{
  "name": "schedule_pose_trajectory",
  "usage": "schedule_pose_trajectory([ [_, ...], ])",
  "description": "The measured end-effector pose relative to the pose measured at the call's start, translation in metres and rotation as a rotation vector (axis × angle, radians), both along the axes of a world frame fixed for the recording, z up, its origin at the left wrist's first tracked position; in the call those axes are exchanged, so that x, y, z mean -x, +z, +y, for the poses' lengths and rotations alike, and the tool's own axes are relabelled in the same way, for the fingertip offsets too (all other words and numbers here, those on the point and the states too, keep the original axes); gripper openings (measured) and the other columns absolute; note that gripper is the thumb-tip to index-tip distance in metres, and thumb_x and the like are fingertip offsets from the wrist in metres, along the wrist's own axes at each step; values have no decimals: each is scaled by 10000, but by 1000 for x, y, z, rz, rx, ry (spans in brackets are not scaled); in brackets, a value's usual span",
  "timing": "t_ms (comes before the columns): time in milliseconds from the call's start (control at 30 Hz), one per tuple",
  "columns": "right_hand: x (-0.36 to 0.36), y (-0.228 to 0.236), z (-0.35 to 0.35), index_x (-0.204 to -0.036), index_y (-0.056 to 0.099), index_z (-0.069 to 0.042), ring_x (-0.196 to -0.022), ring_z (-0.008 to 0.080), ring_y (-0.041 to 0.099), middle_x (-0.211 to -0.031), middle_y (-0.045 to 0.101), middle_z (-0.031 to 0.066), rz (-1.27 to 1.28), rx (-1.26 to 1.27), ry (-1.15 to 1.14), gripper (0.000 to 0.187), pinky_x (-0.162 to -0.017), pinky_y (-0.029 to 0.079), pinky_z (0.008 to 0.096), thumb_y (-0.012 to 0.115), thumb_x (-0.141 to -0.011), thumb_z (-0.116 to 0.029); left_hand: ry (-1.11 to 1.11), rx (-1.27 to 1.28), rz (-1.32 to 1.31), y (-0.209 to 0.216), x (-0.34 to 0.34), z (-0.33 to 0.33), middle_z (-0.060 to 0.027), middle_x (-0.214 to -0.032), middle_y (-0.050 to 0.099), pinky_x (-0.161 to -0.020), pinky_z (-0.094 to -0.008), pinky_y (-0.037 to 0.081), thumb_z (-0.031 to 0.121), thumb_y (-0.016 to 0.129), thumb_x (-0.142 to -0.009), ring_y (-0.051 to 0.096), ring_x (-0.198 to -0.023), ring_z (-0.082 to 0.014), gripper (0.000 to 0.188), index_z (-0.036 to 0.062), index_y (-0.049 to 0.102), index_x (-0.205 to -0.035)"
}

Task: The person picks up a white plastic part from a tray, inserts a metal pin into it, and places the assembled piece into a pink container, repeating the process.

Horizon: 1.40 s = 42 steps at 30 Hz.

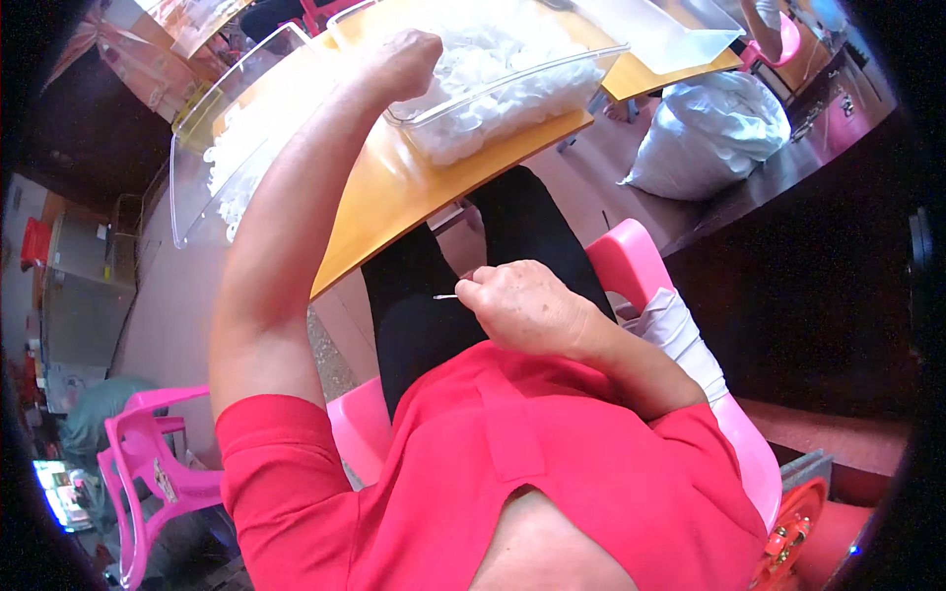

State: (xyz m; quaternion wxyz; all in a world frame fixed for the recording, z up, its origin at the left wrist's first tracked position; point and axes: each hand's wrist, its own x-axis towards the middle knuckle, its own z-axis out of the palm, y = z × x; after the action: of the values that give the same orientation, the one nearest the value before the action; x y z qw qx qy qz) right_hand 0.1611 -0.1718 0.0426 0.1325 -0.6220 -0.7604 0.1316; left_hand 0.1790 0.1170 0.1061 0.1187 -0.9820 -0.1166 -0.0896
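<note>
My left hand (406,65) is stretched out over the near left corner of a clear plastic bin (512,98) heaped with small, whitish, translucent pieces (483,74). Its fingers are curled, and whatever they may hold is hidden. Close to my lap, my right hand (532,307) is closed, pinching a small thin white stick (445,296) whose end pokes out to the left past the thumb and fingertips. The stick's exact kind is too small to tell.
A second clear bin (175,187) with white pieces stands left of my forearm on the wooden table (379,202). A shallow translucent tray (680,44) sits at the far right, above a stuffed white sack (709,133). Pink chair arms (631,258) flank me; another pink chair (148,443) stands left.
</note>
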Motion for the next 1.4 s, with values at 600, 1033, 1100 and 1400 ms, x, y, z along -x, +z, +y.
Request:
schedule_pose_trajectory([
  [600, -18, 10, 0, -1083, 626, 28, -590, 60, 534, -801, 636, 52, 1226, -108, -283, 217, -518, 434, 187, 527, -916, -69, -150, 1044, -876, 2, 119, -106, -59, -932, 674, -786, -238, 520, -72, 692, -756, 636, -879, -104, 277, -12, 638, -1021],
  [1033, 14, 13, 2, -972, 647, 28, -546, 54, 535, -751, 621, 29, 1386, 75, -291, 159, -473, 423, 186, 615, -869, -89, -276, 1436, -1066, -73, 193, -209, -167, -1182, 523, -950, -359, 478, -176, 606, -769, 558, -1101, -256, 420, -68, 519, -1165],
  [1100, 17, 4, 4, -858, 664, 34, -691, 60, 564, -711, 635, 27, 1203, -126, -249, 127, -609, 455, 225, 599, -809, -63, -182, 1757, -1057, -73, 203, -210, -171, -1193, 532, -934, -368, 484, -115, 587, -818, 552, -1114, -250, 387, -74, 504, -1194],
  [1400, 26, 8, 13, -818, 629, 26, -705, 366, 635, -735, 618, 218, 627, -199, 55, 134, -627, 508, 407, 582, -775, -92, 38, 2257, -792, -96, 232, -200, -158, -969, 649, -634, -261, 537, 70, 655, -847, 653, -801, -204, 262, -55, 605, -1072],
])
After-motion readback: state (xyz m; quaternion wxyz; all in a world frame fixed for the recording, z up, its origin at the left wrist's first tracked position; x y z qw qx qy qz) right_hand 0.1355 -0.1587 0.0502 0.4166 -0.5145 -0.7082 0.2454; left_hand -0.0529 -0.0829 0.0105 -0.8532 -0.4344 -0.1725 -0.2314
